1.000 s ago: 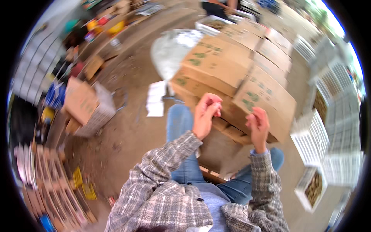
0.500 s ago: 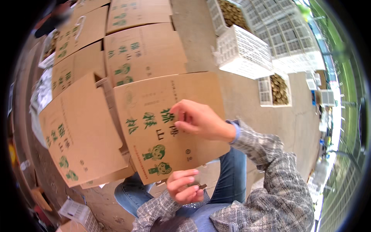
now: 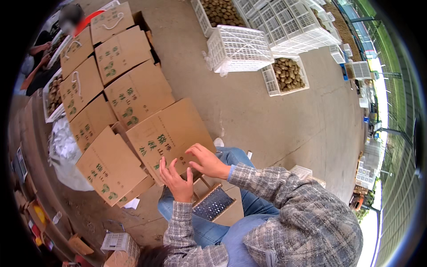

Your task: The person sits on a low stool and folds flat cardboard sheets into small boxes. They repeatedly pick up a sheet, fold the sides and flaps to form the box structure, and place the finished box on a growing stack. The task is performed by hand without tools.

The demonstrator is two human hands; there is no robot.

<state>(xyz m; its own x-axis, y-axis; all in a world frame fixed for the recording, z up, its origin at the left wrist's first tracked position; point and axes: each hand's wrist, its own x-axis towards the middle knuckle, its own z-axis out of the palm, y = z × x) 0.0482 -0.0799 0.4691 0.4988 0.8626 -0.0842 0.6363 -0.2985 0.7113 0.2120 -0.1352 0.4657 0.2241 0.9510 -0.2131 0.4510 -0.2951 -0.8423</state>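
Note:
A brown cardboard box (image 3: 182, 116) with green print stands in front of my knees, its top flaps closed. My left hand (image 3: 179, 181) is at its near edge, fingers spread and pointing up over the box. Just to the right, my right hand (image 3: 207, 162) is above the same box, fingers apart and slightly bent. Neither hand holds anything; whether the fingertips touch the cardboard I cannot tell. A second printed box (image 3: 111, 167) stands close on the left with its flap raised a little.
Several more cardboard boxes (image 3: 123, 54), some with white cord handles, extend far left. White crates (image 3: 240, 48) are stacked at the back, one crate of brown round produce (image 3: 288, 74) beside them. Between my legs is a small woven-seat stool (image 3: 214, 203). Another person's arms (image 3: 38, 66) show far left.
My view has shifted, showing more floor and boxes. My left hand has risen from below the box to its near edge and its fingers have opened. My right hand's fingers have spread.

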